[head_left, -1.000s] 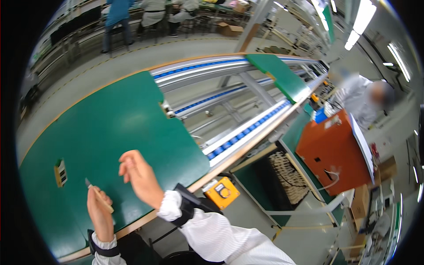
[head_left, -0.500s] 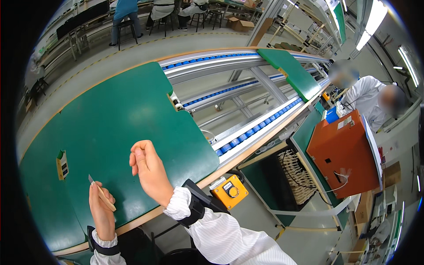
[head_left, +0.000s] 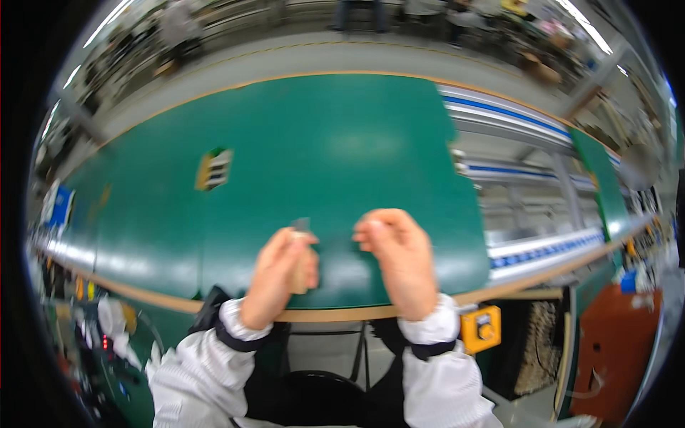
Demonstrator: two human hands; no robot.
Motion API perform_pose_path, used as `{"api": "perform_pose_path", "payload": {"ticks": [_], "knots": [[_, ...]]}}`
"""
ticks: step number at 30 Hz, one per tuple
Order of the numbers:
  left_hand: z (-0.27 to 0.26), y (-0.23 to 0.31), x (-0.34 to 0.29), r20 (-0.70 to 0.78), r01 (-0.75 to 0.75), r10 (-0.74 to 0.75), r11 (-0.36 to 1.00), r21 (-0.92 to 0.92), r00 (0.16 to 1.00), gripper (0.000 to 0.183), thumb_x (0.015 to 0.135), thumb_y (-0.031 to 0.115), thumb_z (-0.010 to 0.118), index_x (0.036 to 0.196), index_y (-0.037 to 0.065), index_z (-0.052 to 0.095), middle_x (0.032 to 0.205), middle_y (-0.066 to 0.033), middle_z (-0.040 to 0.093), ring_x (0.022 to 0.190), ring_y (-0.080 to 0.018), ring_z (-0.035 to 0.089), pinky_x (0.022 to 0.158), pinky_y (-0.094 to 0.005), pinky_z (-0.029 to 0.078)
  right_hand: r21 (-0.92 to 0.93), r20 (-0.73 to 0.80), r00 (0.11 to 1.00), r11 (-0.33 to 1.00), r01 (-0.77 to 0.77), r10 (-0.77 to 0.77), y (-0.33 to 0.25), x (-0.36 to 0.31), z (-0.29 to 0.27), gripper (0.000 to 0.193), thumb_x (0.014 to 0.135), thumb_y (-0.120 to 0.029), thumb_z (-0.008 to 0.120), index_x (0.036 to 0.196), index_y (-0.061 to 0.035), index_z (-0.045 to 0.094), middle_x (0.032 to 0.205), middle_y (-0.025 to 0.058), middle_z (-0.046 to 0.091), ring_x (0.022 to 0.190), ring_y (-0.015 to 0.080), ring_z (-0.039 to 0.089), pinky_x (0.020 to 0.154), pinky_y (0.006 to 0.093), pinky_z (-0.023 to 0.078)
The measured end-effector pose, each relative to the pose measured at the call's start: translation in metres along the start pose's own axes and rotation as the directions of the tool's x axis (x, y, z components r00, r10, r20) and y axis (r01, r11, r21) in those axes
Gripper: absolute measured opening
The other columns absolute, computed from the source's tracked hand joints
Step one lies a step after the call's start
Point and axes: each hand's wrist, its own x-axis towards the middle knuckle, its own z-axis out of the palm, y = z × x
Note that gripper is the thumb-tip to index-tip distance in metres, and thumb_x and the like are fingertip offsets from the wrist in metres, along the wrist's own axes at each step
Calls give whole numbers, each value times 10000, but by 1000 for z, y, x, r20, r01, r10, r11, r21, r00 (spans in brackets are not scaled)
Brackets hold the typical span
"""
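1. Head view, looking down: left hand (head_left: 275, 271) below centre, narrowed around a slim hand tool (head_left: 298, 274) with a pale, flat, wood-like handle and a thin grey blade (head_left: 301, 224). Blade pointing away from the body, handle lying along the palm, both blurred.

2. In the same view, right hand (head_left: 399, 253) just across a gap, raised near the table's front edge. Fingers bent inward, thumb close to the fingertips, nothing visible in the grasp; cannot tell whether pinched fully together. Well apart from the tool.

3. As for handling: probably light and stiff in the handle, with good friction from a dry, wood-like surface. Blade likely thin, perhaps springy or sharp; hard to judge through the blur. Best held by the middle of the pale handle, clear of the grey end.

4. Beneath both hands, a broad, smooth, green tabletop (head_left: 342, 171) with a pale wooden edge, possibly slippery under a loose tool. Farther off to the left, a small rectangular cut-out (head_left: 214, 170) with pale and dark parts inside.

5. To the right, a silver metal conveyor with blue rollers (head_left: 546, 253); under the table edge, a square yellow control box (head_left: 481, 329) with a dark knob; at far right, a large orange-red cabinet (head_left: 617, 349).
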Motion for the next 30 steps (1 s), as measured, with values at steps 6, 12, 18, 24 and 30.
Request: {"api": "perform_pose_path", "payload": {"ticks": [6, 12, 18, 24, 30], "knots": [[-11, 7, -7, 128, 10, -5, 999, -38, 992, 206, 893, 244, 376, 866, 50, 441, 589, -19, 448, 496, -107, 448, 466, -219, 363, 252, 175, 960, 933, -258, 218, 2, -2, 19, 127, 859, -174, 473, 897, -53, 484, 847, 43, 515, 783, 137, 494, 696, 251, 399], [-10, 5, -10, 202, 25, -20, 999, -25, 979, 264, 892, 272, 394, 715, 77, 396, 558, 15, 438, 471, -53, 414, 416, -183, 290, 507, 298, 930, 790, -345, 215, 4, -4, 24, 85, 870, -144, 403, 936, -90, 402, 740, 18, 400, 691, 142, 404, 643, 276, 354], [-7, 5, -10, 219, 13, -3, 999, -43, 976, 279, 888, 275, 409, 689, 79, 388, 556, 21, 428, 470, -47, 407, 413, -180, 292, 574, 383, 915, 744, -343, 126, 1, -6, 22, 109, 842, -86, 397, 951, -91, 389, 705, 21, 382, 638, 136, 374, 579, 265, 320], [-7, 5, -12, 216, 20, -7, 998, -58, 976, 284, 883, 286, 421, 690, 78, 397, 556, 28, 417, 468, -43, 399, 413, -180, 295, 541, 413, 906, 774, -329, 97, 1, -8, 23, 90, 840, -87, 407, 923, -99, 374, 696, 20, 383, 621, 137, 380, 560, 271, 317], [-9, 10, -13, 276, 43, -42, 999, 0, 960, 246, 894, 266, 376, 784, 56, 444, 569, 4, 429, 498, -74, 416, 483, -207, 335, 447, 379, 920, 850, -279, 103, 0, -9, 26, 116, 843, -97, 433, 935, -102, 364, 708, 18, 406, 618, 130, 398, 571, 261, 332]]}}
